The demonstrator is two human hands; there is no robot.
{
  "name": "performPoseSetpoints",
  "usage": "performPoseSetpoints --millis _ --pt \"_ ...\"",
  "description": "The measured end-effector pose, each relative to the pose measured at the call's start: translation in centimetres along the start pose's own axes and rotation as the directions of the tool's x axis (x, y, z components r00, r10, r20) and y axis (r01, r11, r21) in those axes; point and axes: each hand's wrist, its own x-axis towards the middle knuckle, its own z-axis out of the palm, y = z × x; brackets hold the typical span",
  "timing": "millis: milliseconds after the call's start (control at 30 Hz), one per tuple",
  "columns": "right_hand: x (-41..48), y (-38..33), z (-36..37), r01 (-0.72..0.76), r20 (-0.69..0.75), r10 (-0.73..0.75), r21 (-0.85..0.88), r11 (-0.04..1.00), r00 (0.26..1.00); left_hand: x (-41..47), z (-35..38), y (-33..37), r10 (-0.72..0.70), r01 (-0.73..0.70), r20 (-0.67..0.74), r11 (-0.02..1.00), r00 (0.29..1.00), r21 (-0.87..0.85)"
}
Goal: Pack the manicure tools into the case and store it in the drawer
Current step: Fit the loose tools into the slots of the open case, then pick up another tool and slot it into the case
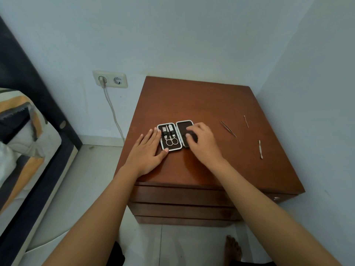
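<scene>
Case (175,135) lay opened flat on the wooden nightstand (192,100), toward the left half of its top and somewhat nearer the front edge than the back. Its left half carried scissors (171,141), a nail clipper (164,131) and one more slim tool under dark straps; its right half was largely covered by the right hand (201,140).

The left hand (148,150) rested palm down on the top, fingers (153,134) spread and nearly straight, their tips touching the case's left rim and the thumb lying at its front left corner. It gripped nothing; it only pressed against the case.

The right hand's fingers were curled loosely down onto the right half of the case, the tips touching the dark lining. Whether they pinched anything small beneath could not be told.

Three tools lay loose on the right part of the top, well apart from the case: tweezers (228,129) lying diagonally, a thin pick (246,121) behind them nearer the right edge, and a flat pale cuticle pusher (260,149) closer to the front right corner.

The drawers (178,196) below the front edge were shut. A wall socket (110,79) with a cable plugged in sat left of the nightstand, and a bed (28,131) stood beyond it.
</scene>
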Motion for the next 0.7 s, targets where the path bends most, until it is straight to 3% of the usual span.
performPoseSetpoints --millis 133,233,467,533,700 --pt "2.0 4.8 -3.9 -0.223 -0.123 0.213 -0.074 0.972 0.969 -0.2 0.0 0.1 -0.002 0.003 -0.013 1.0 1.0 0.009" --pt "2.6 7.5 -5.4 -0.354 -0.096 0.342 -0.168 0.92 0.935 -0.2 0.0 0.1 -0.008 0.008 -0.023 1.0 1.0 0.019" --pt "3.1 7.9 -4.8 -0.333 -0.101 0.318 -0.245 0.91 0.943 -0.2 0.2 0.0 -0.01 0.011 -0.04 1.0 0.999 0.022" --pt "3.5 7.3 -4.4 -0.345 -0.113 0.329 -0.183 0.921 0.937 -0.2 0.2 0.0 -0.008 0.009 -0.043 1.0 0.999 0.02" --pt "5.0 3.0 -3.2 -0.237 -0.05 0.256 0.246 0.94 0.965 -0.3 0.1 0.2 -0.012 0.012 -0.039 1.0 0.999 0.009"
